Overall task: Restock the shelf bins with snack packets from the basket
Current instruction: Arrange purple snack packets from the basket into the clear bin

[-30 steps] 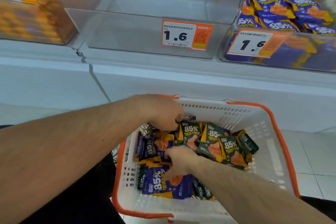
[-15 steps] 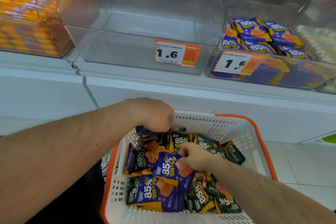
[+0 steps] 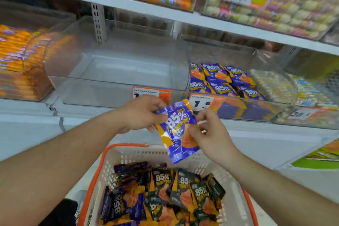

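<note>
Both hands pinch one purple packet (image 3: 177, 130) in the air above the basket (image 3: 126, 154): left hand (image 3: 139, 113) grips its top-left corner, right hand (image 3: 207, 130) its right edge. Matching purple packets sit in the right bin (image 3: 256, 108), so I'd let go with the left and carry it up and right with the right hand, clearing the clear front lip. Plenty of room under the upper shelf (image 3: 220, 22); the empty middle bin (image 3: 117, 79) is closer, but its tag is half hidden.
</note>
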Tool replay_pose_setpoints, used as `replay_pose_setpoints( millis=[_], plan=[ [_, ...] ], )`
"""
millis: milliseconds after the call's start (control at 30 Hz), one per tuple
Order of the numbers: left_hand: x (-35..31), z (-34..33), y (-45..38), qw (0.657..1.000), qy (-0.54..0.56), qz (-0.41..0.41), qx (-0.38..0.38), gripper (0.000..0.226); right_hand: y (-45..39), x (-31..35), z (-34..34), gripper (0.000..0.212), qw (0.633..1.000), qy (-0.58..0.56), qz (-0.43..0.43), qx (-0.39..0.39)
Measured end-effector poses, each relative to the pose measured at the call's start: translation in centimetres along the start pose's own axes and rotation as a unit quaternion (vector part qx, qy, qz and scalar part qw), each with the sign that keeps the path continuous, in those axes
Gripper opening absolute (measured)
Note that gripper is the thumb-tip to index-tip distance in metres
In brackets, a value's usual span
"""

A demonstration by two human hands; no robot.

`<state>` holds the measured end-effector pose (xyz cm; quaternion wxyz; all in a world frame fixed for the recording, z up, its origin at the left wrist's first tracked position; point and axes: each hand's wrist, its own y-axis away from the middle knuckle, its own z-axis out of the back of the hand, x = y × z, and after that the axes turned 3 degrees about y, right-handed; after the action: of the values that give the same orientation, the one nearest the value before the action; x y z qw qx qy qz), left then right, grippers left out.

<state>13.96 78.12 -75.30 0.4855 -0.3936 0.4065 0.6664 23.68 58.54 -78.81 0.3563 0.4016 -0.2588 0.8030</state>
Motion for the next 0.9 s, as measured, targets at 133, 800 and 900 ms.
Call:
replay_pose_setpoints(
  millis=[133, 800, 900],
  plan=[
    [-2.2, -0.1, -0.5, 0.985, 0.126, -0.060, -0.104, 0.012, 0.6, 2.4, 1.1, 0.051, 0.963, 0.173, 0.187, -0.087],
    [-4.3, -0.2, -5.7, 0.925, -0.271, -0.140, -0.226, 0.059, -16.5, 4.5, 7.2, 0.067, 0.978, 0.072, -0.165, -0.109],
    [-4.4, -0.6, -6.4, 0.929, -0.280, -0.119, -0.211, 0.063, -20.3, 3.9, 5.6, 0.064, 0.972, 0.131, -0.173, -0.088]
  ],
)
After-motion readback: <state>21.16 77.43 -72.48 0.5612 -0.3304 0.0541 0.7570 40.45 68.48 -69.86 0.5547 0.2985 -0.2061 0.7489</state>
